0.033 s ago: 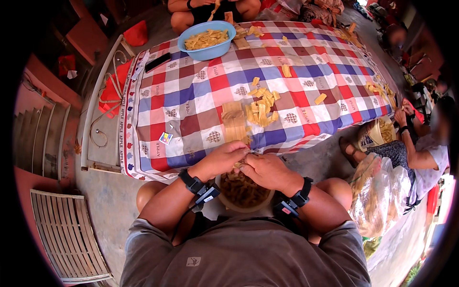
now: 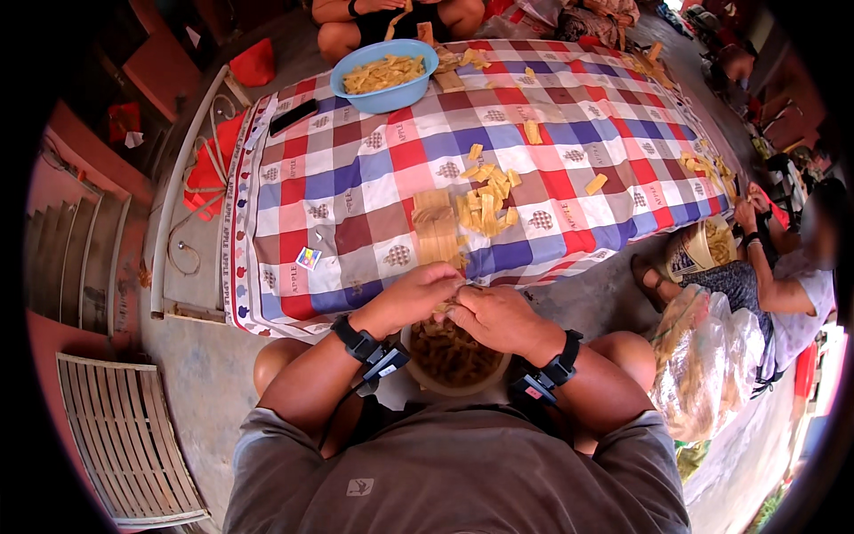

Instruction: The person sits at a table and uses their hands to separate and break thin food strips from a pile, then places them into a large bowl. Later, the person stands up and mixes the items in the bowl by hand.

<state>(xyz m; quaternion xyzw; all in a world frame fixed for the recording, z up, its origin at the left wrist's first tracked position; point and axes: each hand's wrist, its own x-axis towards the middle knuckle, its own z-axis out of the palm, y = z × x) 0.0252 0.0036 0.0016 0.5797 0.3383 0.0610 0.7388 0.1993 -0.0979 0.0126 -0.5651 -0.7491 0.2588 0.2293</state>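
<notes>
My left hand (image 2: 418,294) and my right hand (image 2: 496,318) meet at the near edge of the cloth-covered table (image 2: 338,191). Both are closed, thumbs and fingertips pinched together around a small yellowish strip (image 2: 441,308), mostly hidden by the fingers. Directly below them, between my knees, stands a round tub (image 2: 460,390) holding many brownish-yellow pieces. Just beyond my fingers a flat wooden block (image 2: 434,224) lies on the checked cloth. Beside it, to the right, is a loose heap of yellow strips (image 2: 487,200).
A blue basin (image 2: 387,100) of yellow strips stands at the far left, near a dark phone (image 2: 294,117). A small colourful packet (image 2: 309,258) lies nearer. At right, a person sits by a bucket (image 2: 680,255) and plastic bags (image 2: 698,356). Another person sits across the table.
</notes>
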